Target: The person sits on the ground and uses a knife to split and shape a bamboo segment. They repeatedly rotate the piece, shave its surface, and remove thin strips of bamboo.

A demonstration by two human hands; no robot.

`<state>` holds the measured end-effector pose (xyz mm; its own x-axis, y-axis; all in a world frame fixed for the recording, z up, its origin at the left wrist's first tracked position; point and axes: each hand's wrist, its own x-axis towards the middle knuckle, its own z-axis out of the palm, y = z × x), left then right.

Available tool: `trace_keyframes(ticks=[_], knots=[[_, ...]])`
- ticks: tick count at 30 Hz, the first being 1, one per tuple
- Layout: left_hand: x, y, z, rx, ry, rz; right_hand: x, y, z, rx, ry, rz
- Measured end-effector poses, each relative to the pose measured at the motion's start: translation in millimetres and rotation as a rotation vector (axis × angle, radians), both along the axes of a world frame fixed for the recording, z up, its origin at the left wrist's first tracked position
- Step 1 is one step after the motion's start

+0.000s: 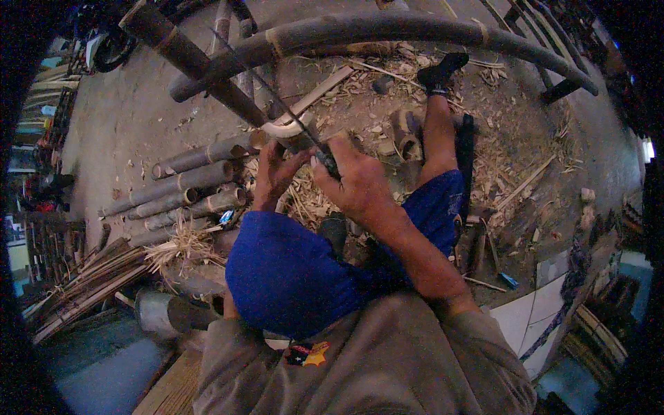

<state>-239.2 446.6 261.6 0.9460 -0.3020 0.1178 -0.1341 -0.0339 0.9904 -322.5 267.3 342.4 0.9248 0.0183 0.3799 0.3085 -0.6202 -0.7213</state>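
Hands [275, 173] [358, 178] nearly meet beside bamboo [238, 104], right curled around a tool handle [327, 162].

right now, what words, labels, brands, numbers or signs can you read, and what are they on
None are readable.
Print on the shirt: too small and blurred.
Blue item beside the bamboo: markings too blurred.
Light marks on the shorts: too blurred to tell if lettering.
Long tool in the right hand: no writing visible.

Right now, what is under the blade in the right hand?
From this view, the blade crosses over pale, cut bamboo, near the left hand. Whatever lies behind the right hand is covered.
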Motion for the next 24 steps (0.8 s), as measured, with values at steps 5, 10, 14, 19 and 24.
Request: trace_keyframes(ticks=[5,10,14,19,24], knots=[[-5.3,-9.2,20.4,-0.074,0.143,-0.004,-3.4,-6.2,11.4,0.0,0.126,-0.027],[-11.0,-8.8,63.0,0.058,-0.308,0.121,-7.0,-1.5,6.6,-0.118,0.026,-0.04],[-13.4,-1.3,71.2,0.058,-0.207,0.122,-7.6,4.8,2.9,-0.206,-0.015,-0.018],[-24.2,4.9,60.8,-0.105,-0.071,0.184,-12.6,15.0,2.9,-0.247,-0.076,-0.031],[-23.2,4.7,55.9,-0.062,-0.137,0.212,-15.9,15.9,-1.5,-0.281,-0.099,-0.044]])
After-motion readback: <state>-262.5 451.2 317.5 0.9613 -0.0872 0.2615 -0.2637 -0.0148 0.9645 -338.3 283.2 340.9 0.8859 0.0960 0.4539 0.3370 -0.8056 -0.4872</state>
